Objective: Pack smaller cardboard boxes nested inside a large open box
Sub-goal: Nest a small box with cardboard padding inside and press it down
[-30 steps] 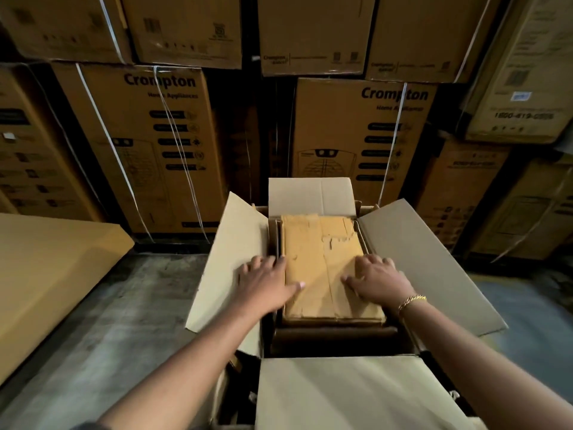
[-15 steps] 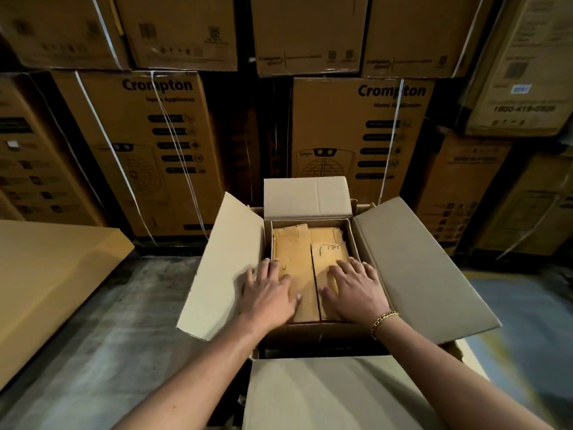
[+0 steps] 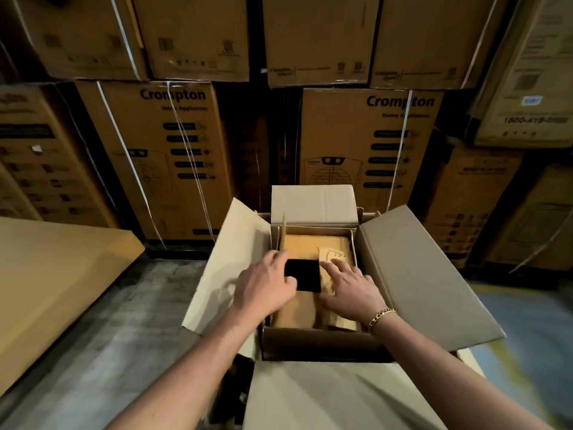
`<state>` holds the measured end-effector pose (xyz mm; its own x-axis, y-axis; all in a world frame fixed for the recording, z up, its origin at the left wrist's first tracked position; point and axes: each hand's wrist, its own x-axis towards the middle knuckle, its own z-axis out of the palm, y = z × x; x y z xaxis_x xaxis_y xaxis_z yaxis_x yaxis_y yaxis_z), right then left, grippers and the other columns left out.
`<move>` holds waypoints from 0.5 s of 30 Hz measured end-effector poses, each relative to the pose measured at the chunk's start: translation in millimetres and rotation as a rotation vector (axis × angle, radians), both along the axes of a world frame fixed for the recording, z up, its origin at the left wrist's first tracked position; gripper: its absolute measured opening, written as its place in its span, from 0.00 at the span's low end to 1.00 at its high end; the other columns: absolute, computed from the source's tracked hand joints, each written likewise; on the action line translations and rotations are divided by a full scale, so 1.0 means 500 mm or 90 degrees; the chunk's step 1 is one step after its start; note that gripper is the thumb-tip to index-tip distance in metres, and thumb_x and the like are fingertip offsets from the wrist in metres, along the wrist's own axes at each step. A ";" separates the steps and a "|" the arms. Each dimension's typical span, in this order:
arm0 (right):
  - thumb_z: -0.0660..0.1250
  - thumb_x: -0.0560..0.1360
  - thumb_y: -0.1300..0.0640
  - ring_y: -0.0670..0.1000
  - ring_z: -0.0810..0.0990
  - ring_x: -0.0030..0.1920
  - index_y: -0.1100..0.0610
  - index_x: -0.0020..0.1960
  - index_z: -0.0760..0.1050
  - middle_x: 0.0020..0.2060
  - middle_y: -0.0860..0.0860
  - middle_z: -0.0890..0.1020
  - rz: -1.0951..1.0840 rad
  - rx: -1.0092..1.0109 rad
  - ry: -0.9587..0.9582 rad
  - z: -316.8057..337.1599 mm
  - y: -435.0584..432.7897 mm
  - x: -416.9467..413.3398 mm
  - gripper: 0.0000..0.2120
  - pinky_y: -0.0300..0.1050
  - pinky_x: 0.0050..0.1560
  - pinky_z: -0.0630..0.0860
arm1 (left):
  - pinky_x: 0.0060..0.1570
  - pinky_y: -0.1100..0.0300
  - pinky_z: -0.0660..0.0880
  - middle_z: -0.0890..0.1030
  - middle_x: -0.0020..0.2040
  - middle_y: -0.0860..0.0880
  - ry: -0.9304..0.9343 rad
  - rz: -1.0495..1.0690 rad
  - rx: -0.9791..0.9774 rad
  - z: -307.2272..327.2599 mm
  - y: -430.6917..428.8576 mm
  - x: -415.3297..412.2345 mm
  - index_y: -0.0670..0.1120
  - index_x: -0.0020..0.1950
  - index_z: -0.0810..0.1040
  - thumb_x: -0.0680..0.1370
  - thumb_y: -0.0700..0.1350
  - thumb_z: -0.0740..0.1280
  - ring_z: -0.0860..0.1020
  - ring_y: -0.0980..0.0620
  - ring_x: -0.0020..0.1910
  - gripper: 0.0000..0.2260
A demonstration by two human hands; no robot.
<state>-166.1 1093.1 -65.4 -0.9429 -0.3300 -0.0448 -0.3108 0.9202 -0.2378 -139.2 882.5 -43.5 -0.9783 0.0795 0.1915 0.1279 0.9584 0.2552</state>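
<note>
Right-hand fingers straight and spread, lying flat on the right top flap of the smaller cardboard box; nothing is gripped. Left-hand fingers reach to the foot of that box's left flap, which stands on edge, nearly upright. Motion blur hides whether they pinch the flap or only touch it, so I cannot tell. A dark square gap shows between the two hands where the flaps part. Right hand is palm down, with a gold chain bracelet at the wrist. Left hand is back-up, its thumb at the edge of the gap. The smaller box sits down inside the large open box, close against its walls, top below the rim. All four flaps of the large box are splayed outward: left, right, far and near. It stands on grey concrete floor. A flat cardboard sheet lies to the left, well apart. Strapped cartons printed "Crompton" are stacked behind in rows.
</note>
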 end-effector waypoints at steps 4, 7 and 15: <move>0.52 0.76 0.42 0.52 0.67 0.72 0.44 0.73 0.70 0.76 0.46 0.68 0.057 0.021 0.070 0.052 0.009 -0.007 0.27 0.55 0.68 0.66 | 0.59 0.48 0.74 0.61 0.79 0.45 -0.007 0.032 -0.126 0.006 -0.081 0.014 0.49 0.72 0.72 0.77 0.46 0.63 0.72 0.45 0.66 0.23; 0.53 0.75 0.43 0.50 0.69 0.68 0.46 0.68 0.76 0.69 0.46 0.75 0.030 0.073 0.127 0.081 0.047 -0.010 0.25 0.52 0.65 0.67 | 0.73 0.42 0.59 0.59 0.81 0.44 -0.014 0.026 -0.204 -0.003 -0.098 0.037 0.49 0.68 0.77 0.76 0.44 0.61 0.58 0.43 0.77 0.20; 0.58 0.78 0.45 0.55 0.64 0.75 0.48 0.66 0.75 0.69 0.49 0.75 -0.068 0.350 0.056 0.032 0.176 0.025 0.19 0.52 0.71 0.65 | 0.77 0.40 0.46 0.68 0.75 0.36 -0.066 -0.126 -0.383 -0.052 -0.029 0.053 0.40 0.68 0.76 0.79 0.44 0.60 0.58 0.33 0.78 0.18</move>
